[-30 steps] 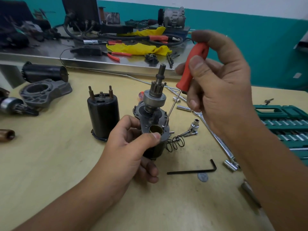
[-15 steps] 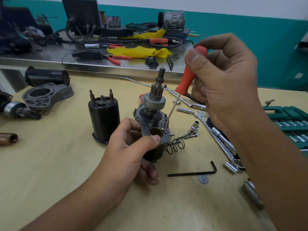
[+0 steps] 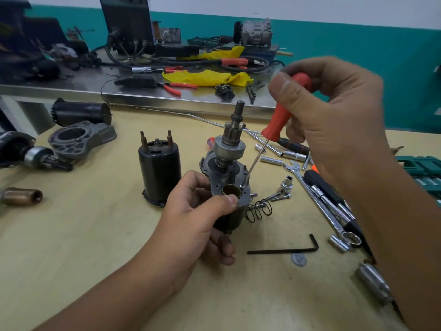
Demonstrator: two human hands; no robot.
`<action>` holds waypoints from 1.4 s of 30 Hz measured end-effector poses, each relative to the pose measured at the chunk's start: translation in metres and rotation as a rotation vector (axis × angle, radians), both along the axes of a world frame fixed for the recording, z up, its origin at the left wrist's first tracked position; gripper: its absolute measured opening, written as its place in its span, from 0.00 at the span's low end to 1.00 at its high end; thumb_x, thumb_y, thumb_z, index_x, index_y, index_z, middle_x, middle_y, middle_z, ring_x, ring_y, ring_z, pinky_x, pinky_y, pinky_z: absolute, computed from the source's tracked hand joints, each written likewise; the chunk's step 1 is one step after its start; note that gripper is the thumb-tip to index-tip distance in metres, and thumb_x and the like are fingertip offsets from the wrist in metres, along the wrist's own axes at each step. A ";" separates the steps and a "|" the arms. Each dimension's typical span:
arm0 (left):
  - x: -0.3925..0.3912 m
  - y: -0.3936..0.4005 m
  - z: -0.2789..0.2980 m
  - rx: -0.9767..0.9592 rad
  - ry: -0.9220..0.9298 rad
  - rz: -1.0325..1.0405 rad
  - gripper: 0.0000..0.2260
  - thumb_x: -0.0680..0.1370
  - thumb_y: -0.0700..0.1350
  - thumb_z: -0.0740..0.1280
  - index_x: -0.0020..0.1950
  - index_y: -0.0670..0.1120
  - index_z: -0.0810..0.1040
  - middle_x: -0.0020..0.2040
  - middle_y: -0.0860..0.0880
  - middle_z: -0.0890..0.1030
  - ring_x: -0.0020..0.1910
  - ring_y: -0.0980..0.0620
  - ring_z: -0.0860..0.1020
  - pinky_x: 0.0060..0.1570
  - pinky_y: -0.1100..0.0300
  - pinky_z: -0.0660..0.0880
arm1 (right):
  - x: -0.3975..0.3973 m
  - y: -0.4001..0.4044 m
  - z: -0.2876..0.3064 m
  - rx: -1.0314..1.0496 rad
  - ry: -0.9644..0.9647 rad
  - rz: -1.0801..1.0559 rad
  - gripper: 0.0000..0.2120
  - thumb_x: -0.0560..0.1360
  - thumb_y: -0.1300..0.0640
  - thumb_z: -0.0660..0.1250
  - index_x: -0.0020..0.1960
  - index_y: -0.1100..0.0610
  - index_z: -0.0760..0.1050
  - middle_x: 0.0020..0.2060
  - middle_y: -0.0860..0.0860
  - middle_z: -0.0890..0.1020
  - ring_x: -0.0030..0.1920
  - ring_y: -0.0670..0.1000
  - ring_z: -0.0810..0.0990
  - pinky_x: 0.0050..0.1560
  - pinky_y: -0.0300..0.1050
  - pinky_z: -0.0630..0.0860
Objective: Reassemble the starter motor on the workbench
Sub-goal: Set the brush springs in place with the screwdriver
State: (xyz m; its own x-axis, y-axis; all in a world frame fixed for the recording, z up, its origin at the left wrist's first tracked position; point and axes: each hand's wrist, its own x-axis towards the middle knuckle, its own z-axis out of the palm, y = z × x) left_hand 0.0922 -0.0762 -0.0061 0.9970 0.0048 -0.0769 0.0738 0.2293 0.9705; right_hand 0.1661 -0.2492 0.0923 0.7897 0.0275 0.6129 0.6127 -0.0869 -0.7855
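Left hand grips upright starter motor assembly on workbench; right hand holds red-handled screwdriver, tip at the plate beside the pinion gear.

Matt pale wood-look worktop, glossy black housing mid-frame, dull grey metal starter motor, smooth red plastic screwdriver handle — shiny chrome sockets at right.

No legible text, labels, brands or numbers on any item.
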 end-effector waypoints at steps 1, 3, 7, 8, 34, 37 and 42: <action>0.000 0.000 0.000 -0.002 0.003 -0.003 0.11 0.69 0.46 0.75 0.47 0.49 0.75 0.46 0.44 0.85 0.21 0.40 0.75 0.27 0.49 0.78 | 0.000 -0.002 0.003 -0.004 0.043 0.042 0.04 0.77 0.54 0.72 0.50 0.53 0.83 0.41 0.54 0.83 0.30 0.52 0.79 0.31 0.42 0.77; 0.000 0.001 0.000 -0.006 0.003 -0.006 0.12 0.69 0.46 0.75 0.48 0.49 0.75 0.46 0.44 0.85 0.21 0.41 0.75 0.27 0.50 0.78 | 0.001 -0.008 0.010 0.000 0.130 0.150 0.10 0.79 0.55 0.64 0.53 0.55 0.82 0.45 0.59 0.85 0.26 0.55 0.80 0.29 0.47 0.78; 0.000 0.000 -0.001 -0.005 -0.005 -0.005 0.11 0.69 0.46 0.75 0.46 0.49 0.75 0.47 0.43 0.85 0.21 0.40 0.75 0.26 0.50 0.78 | -0.002 -0.007 0.008 -0.085 -0.002 0.115 0.07 0.80 0.58 0.68 0.57 0.56 0.81 0.41 0.64 0.81 0.25 0.51 0.75 0.26 0.43 0.75; 0.000 0.000 -0.001 -0.006 -0.006 -0.004 0.11 0.69 0.46 0.75 0.46 0.49 0.75 0.47 0.43 0.85 0.21 0.41 0.75 0.26 0.50 0.78 | -0.002 -0.005 0.007 -0.079 -0.020 0.067 0.06 0.78 0.57 0.70 0.55 0.55 0.82 0.41 0.66 0.79 0.26 0.49 0.74 0.26 0.41 0.74; 0.000 -0.001 -0.001 -0.003 -0.008 0.015 0.11 0.68 0.45 0.75 0.46 0.49 0.76 0.46 0.42 0.85 0.20 0.41 0.74 0.27 0.50 0.78 | -0.004 -0.024 0.023 -0.314 0.032 0.126 0.14 0.79 0.61 0.68 0.64 0.53 0.78 0.43 0.57 0.85 0.31 0.51 0.81 0.33 0.44 0.78; 0.000 -0.001 -0.001 0.008 -0.012 0.012 0.11 0.68 0.46 0.75 0.46 0.49 0.76 0.47 0.42 0.85 0.20 0.41 0.75 0.27 0.50 0.78 | -0.003 -0.019 0.018 -0.333 -0.051 0.001 0.09 0.77 0.57 0.72 0.57 0.54 0.81 0.37 0.52 0.79 0.29 0.40 0.79 0.34 0.32 0.76; 0.000 0.000 -0.001 0.009 -0.021 0.017 0.11 0.69 0.46 0.75 0.47 0.48 0.76 0.46 0.40 0.85 0.20 0.41 0.75 0.27 0.50 0.78 | 0.000 -0.025 0.022 -0.318 0.128 0.166 0.15 0.82 0.63 0.63 0.67 0.56 0.77 0.49 0.56 0.85 0.33 0.54 0.84 0.32 0.47 0.78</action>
State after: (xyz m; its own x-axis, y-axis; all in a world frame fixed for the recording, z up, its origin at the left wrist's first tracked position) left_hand 0.0925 -0.0766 -0.0076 0.9982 0.0219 -0.0563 0.0501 0.2212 0.9739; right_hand 0.1658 -0.2744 0.1144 0.8280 0.3344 0.4501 0.5377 -0.2460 -0.8065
